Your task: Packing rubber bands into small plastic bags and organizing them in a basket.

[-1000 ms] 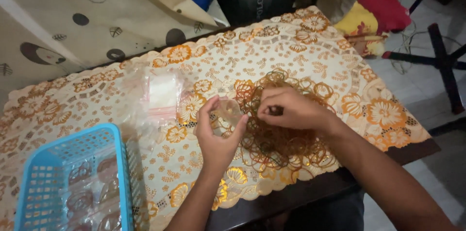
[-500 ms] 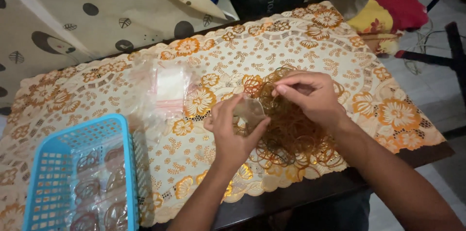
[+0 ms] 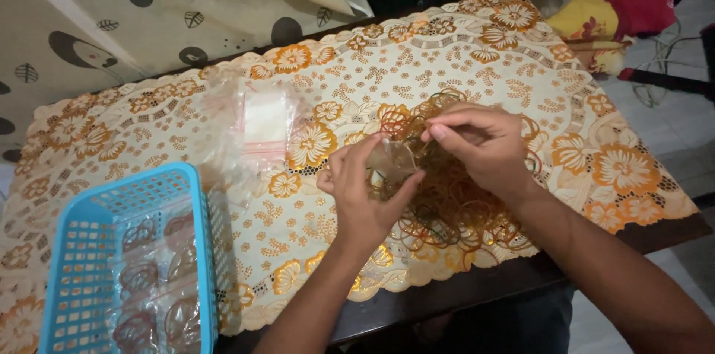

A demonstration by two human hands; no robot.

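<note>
Now left hand (image 3: 365,198) grip pinching small clear bag (image 3: 392,160); right hand (image 3: 484,145) fingers pinched over tangled brown rubber bands (image 3: 454,205)

The left hand (image 3: 365,194) pinches a small clear plastic bag (image 3: 392,160), the right hand (image 3: 480,142) at its three o'clock over a heap of brown rubber bands (image 3: 454,209). A blue plastic mesh basket (image 3: 82,250) of filled bags sits at eight o'clock on the orange-flowered lace tablecloth (image 3: 462,49).

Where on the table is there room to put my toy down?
The far right corner of the tablecloth is bare, as is the near strip between the blue basket and the left hand. The rubber band pile and plastic bags crowd the middle.
</note>
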